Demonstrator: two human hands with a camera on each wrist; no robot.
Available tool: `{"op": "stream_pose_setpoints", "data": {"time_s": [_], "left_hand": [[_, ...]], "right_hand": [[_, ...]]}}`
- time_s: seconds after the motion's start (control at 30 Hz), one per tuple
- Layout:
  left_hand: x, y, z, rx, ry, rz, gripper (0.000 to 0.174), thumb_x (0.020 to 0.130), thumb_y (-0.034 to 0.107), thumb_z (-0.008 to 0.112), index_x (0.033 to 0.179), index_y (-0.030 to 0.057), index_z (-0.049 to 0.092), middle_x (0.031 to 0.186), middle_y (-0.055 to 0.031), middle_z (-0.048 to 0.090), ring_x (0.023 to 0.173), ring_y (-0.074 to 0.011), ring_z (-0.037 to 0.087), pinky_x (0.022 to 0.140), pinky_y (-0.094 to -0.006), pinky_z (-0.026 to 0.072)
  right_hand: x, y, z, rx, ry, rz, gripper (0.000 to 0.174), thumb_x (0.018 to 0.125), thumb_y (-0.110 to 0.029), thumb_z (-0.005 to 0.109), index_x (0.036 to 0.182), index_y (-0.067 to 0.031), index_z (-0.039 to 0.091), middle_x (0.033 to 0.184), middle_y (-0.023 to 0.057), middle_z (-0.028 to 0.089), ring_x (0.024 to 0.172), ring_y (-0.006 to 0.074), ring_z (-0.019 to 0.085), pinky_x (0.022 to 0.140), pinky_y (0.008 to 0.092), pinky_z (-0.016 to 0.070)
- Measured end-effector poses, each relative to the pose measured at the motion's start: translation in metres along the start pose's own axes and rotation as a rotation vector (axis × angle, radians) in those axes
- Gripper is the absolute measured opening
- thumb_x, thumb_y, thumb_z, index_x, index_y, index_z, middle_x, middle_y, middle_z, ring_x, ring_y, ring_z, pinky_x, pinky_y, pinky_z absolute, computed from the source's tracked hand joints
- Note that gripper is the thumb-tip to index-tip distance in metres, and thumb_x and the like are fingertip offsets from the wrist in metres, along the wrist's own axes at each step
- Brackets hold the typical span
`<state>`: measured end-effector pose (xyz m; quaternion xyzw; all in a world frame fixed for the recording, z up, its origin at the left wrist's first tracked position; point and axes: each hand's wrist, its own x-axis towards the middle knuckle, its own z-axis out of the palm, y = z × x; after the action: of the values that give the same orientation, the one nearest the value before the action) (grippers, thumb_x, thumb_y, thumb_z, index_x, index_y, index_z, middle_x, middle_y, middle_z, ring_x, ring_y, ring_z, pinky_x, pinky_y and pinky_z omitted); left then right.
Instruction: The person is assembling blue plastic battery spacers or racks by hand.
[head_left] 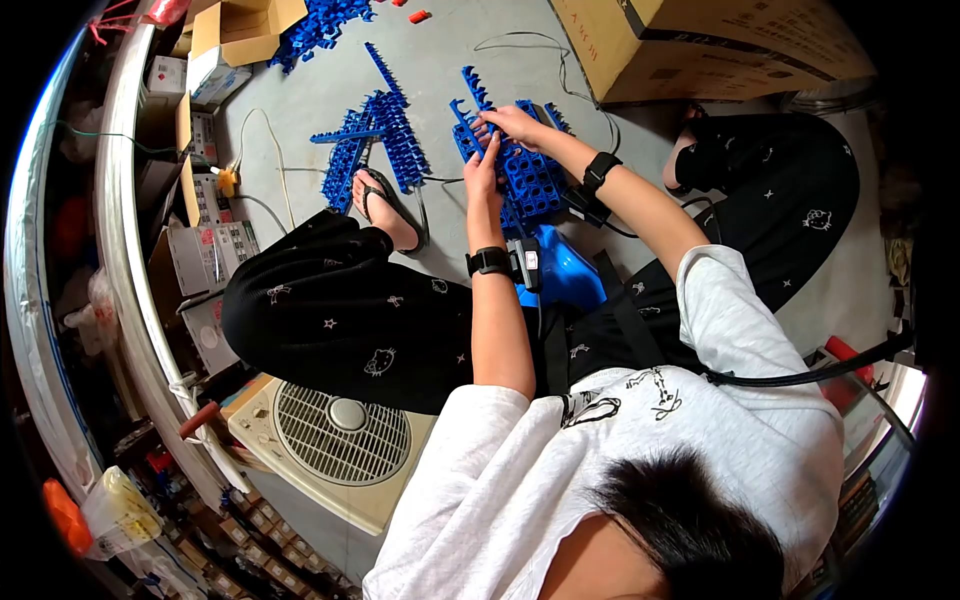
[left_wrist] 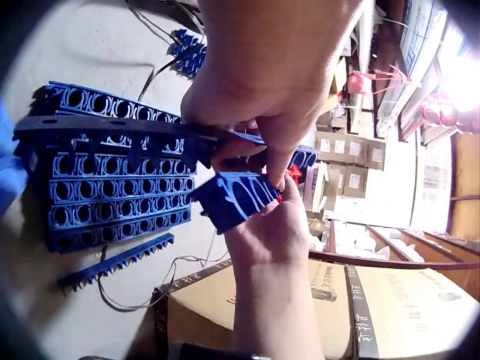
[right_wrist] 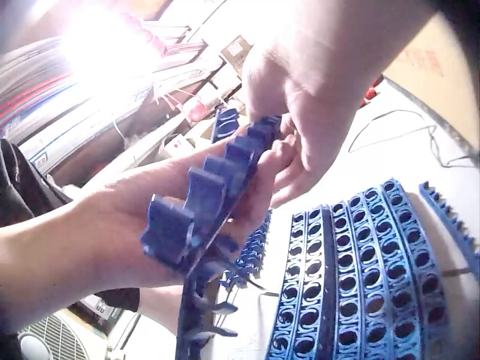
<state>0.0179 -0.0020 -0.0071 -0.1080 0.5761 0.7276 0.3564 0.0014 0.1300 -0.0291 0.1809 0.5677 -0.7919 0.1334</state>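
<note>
Both hands meet at a toothed strip of joined blue plastic clips (right_wrist: 206, 191), above the floor in front of the body. My left hand (head_left: 483, 178) grips the strip from below; in the right wrist view the strip runs along its palm and thumb. At the strip's far end, the fingers of my right hand (right_wrist: 307, 127) pinch it, partly hiding it. A dark curved strip (left_wrist: 112, 129) crosses below the left hand in the left wrist view. Beside the hands lies a block of blue clip rows with round holes (head_left: 535, 185).
More blue clip strips (head_left: 385, 140) lie stacked near the left foot. A loose strip (left_wrist: 116, 262) lies beside the block. Farther off are a heap of blue clips (head_left: 318, 30), a large carton (head_left: 720, 45) and a cable (head_left: 560, 60). A fan (head_left: 340, 430) stands left of the person.
</note>
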Motion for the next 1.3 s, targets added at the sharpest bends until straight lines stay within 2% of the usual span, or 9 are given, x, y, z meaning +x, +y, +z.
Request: {"op": "stream_pose_setpoints", "data": {"time_s": [0.1, 0.13, 0.23, 0.37, 0.5, 0.6, 0.7, 1.0, 1.3], "left_hand": [[0.004, -0.005, 0.000, -0.126, 0.050, -0.006, 0.029, 0.083, 0.031, 0.060, 0.099, 0.0086, 0.056, 0.093, -0.0024, 0.062, 0.076, -0.0099, 0.059, 0.050, -0.0179, 0.0372], [0.006, -0.006, -0.003, -0.221, 0.017, 0.001, 0.032, 0.085, 0.034, 0.056, 0.106, 0.0094, 0.052, 0.102, -0.0059, 0.060, 0.094, -0.0185, 0.057, 0.066, -0.0278, 0.0457], [0.015, -0.010, -0.021, -0.330, 0.097, 0.113, 0.033, 0.088, 0.038, 0.050, 0.109, 0.0115, 0.053, 0.103, -0.0088, 0.061, 0.096, -0.0221, 0.056, 0.068, -0.0391, 0.0469], [0.023, -0.006, -0.032, -0.521, 0.099, 0.172, 0.042, 0.089, 0.038, 0.047, 0.124, 0.0170, 0.037, 0.129, -0.0146, 0.042, 0.114, -0.0323, 0.044, 0.083, -0.0587, 0.0412], [0.027, -0.009, -0.033, -0.517, 0.140, 0.166, 0.044, 0.088, 0.041, 0.049, 0.121, 0.0124, 0.042, 0.123, -0.0130, 0.048, 0.106, -0.0276, 0.051, 0.077, -0.0499, 0.0464], [0.030, -0.014, -0.033, -0.554, 0.128, 0.226, 0.043, 0.089, 0.037, 0.048, 0.122, 0.0118, 0.037, 0.109, -0.0120, 0.053, 0.098, -0.0249, 0.054, 0.077, -0.0368, 0.0498], [0.028, -0.011, -0.028, -0.566, -0.027, 0.190, 0.041, 0.091, 0.037, 0.044, 0.120, 0.0075, 0.040, 0.109, -0.0125, 0.054, 0.095, -0.0246, 0.056, 0.081, -0.0401, 0.0484], [0.019, -0.016, -0.013, -0.378, -0.317, 0.164, 0.048, 0.091, 0.036, 0.043, 0.128, 0.0063, 0.036, 0.115, -0.0133, 0.049, 0.099, -0.0260, 0.053, 0.082, -0.0412, 0.0455], [0.029, -0.029, -0.016, -0.471, -0.192, 0.095, 0.038, 0.090, 0.037, 0.047, 0.114, 0.0079, 0.047, 0.108, -0.0136, 0.052, 0.093, -0.0255, 0.056, 0.076, -0.0374, 0.0491]], "right_hand": [[-0.006, -0.010, 0.003, -0.013, 0.330, -0.196, 0.032, 0.090, -0.028, 0.045, 0.095, 0.0020, 0.053, 0.082, 0.0159, 0.064, 0.071, 0.0219, 0.065, 0.055, 0.0286, 0.0512], [-0.010, -0.014, 0.003, -0.004, 0.463, -0.220, 0.028, 0.090, -0.026, 0.043, 0.087, 0.0011, 0.050, 0.075, 0.0147, 0.064, 0.062, 0.0225, 0.065, 0.050, 0.0304, 0.0511], [-0.012, -0.017, -0.019, -0.799, 0.668, -0.326, 0.039, 0.086, -0.039, 0.048, 0.088, 0.0003, 0.052, 0.067, 0.0168, 0.061, 0.069, 0.0286, 0.064, 0.060, 0.0378, 0.0490], [-0.018, -0.019, -0.016, -0.846, 0.274, -0.241, 0.048, 0.082, -0.047, 0.051, 0.096, -0.0013, 0.054, 0.069, 0.0177, 0.060, 0.068, 0.0310, 0.061, 0.061, 0.0395, 0.0460], [-0.020, -0.007, 0.010, -0.389, -0.214, -0.129, 0.034, 0.089, -0.032, 0.050, 0.104, -0.0017, 0.054, 0.075, 0.0080, 0.059, 0.065, 0.0076, 0.053, 0.058, 0.0218, 0.0433], [-0.022, -0.008, 0.010, -0.613, -0.273, -0.197, 0.034, 0.087, -0.031, 0.053, 0.105, -0.0026, 0.058, 0.079, 0.0064, 0.062, 0.066, 0.0067, 0.053, 0.059, 0.0219, 0.0440], [-0.028, -0.016, 0.008, -0.642, -0.230, -0.296, 0.034, 0.084, -0.031, 0.058, 0.105, -0.0044, 0.061, 0.085, 0.0048, 0.063, 0.067, 0.0062, 0.053, 0.057, 0.0213, 0.0434], [-0.037, -0.018, -0.005, -0.576, -0.152, -0.018, 0.034, 0.078, -0.030, 0.064, 0.101, -0.0051, 0.063, 0.088, 0.0026, 0.063, 0.069, 0.0080, 0.054, 0.052, 0.0235, 0.0466], [-0.046, -0.021, 0.003, -0.863, -0.287, -0.082, 0.038, 0.081, -0.034, 0.058, 0.097, 0.0002, 0.060, 0.076, 0.0068, 0.059, 0.065, 0.0127, 0.052, 0.054, 0.0262, 0.0454]]}}
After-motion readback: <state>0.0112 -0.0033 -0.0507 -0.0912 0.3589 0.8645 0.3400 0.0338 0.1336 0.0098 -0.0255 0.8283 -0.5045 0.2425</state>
